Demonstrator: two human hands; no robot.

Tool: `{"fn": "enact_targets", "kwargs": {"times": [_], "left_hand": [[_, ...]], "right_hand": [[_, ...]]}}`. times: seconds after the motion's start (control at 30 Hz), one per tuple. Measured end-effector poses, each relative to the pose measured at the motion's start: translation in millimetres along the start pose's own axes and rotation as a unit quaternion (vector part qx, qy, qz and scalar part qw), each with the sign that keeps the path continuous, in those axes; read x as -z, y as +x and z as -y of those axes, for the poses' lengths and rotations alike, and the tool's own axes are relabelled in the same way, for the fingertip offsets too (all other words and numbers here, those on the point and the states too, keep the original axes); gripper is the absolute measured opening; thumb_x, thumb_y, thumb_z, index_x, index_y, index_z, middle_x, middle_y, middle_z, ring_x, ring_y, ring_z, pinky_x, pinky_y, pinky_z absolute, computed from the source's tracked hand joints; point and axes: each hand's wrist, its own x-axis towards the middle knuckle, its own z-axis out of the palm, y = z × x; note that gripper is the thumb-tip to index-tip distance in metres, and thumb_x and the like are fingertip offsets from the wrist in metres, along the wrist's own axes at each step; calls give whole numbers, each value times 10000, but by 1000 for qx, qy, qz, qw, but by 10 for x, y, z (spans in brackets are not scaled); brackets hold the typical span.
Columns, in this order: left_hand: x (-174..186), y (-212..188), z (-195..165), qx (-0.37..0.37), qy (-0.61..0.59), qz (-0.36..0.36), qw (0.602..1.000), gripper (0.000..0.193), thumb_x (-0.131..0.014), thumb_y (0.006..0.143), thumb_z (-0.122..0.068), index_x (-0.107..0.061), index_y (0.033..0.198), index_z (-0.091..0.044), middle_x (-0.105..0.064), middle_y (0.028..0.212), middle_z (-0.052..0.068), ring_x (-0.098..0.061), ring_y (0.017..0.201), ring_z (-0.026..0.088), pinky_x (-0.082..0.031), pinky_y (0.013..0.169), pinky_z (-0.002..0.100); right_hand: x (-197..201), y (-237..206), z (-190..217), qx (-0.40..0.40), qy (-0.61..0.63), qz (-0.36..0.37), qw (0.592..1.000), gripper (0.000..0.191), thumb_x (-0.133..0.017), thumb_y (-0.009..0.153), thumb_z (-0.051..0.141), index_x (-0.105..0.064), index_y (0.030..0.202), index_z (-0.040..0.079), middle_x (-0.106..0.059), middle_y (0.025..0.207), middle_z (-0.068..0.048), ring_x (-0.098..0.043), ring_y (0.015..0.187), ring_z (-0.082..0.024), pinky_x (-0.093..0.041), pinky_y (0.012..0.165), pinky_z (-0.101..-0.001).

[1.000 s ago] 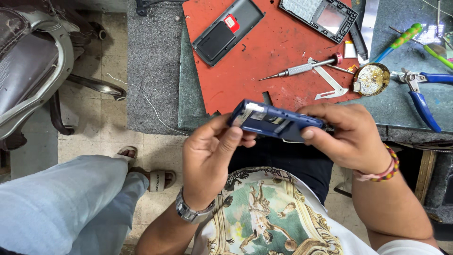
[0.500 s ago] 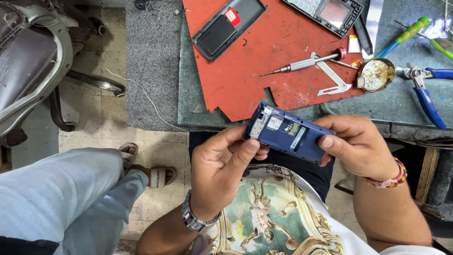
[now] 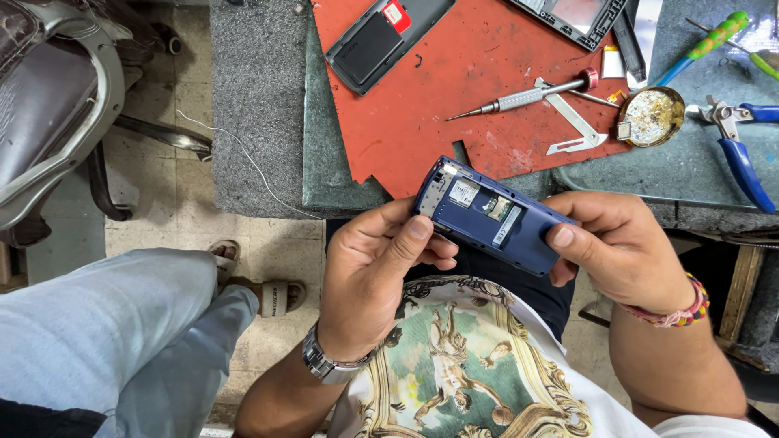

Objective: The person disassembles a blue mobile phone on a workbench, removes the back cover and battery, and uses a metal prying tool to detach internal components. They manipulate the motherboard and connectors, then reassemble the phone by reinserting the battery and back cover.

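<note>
Blue phone body (image 3: 493,217), one, two hands (image 3: 377,272) (image 3: 621,247).

phones 1 (image 3: 491,215) | screwdrivers 2 (image 3: 519,99) | pliers 1 (image 3: 738,150) | tweezers 1 (image 3: 572,126)

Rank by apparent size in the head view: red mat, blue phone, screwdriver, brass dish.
1. Red mat, largest.
2. Blue phone, though it is held nearer the camera.
3. Screwdriver, long but thin.
4. Brass dish, smallest.
</note>
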Motion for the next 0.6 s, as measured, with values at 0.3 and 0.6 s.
{"fn": "enact_targets", "kwargs": {"times": [0.3, 0.6], "left_hand": [[-21, -15, -10, -22, 37, -13, 999, 306, -626, 1072, -176, -689, 1231, 78, -760, 1004, 123, -729, 888, 156, -622, 817, 319], [405, -142, 348, -236, 264, -118, 928, 249, -627, 1059, -144, -681, 1203, 51, -731, 1117, 142, -745, 961, 169, -634, 849, 300]], "right_hand": [[-27, 10, -5, -2, -2, 6, 1000, 343, -653, 977, 211, -710, 1126, -92, -722, 845, -89, -667, 640, -109, -567, 553, -244], [-4, 22, -35, 19, -5, 14, 1000, 339, -648, 977, 195, -703, 1146, -94, -731, 909, -93, -678, 699, -108, -590, 582, -250]]}}
